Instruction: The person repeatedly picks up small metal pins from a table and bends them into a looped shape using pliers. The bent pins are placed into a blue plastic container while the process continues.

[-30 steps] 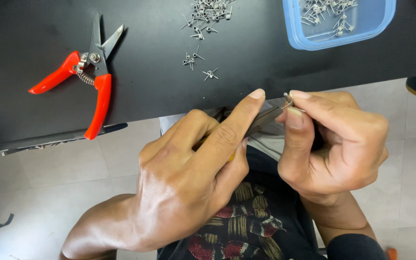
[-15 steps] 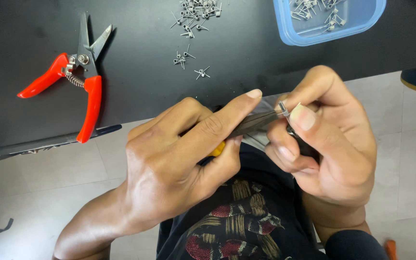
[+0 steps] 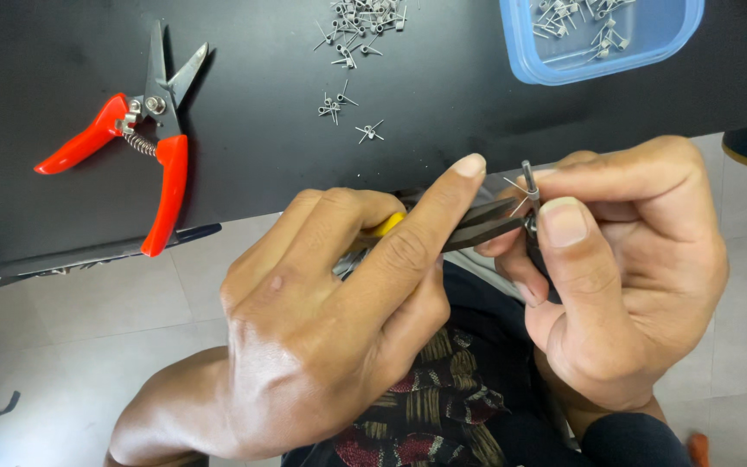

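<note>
left hand clenched round pliers; right hand pinching wire spring at tips.

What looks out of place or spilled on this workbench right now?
Small wire springs lie scattered loose on the black table, outside the blue tray holding the rest. Nothing looks damaged.

A black table carries red-handled snips, scattered wire springs and a blue tray.
</note>
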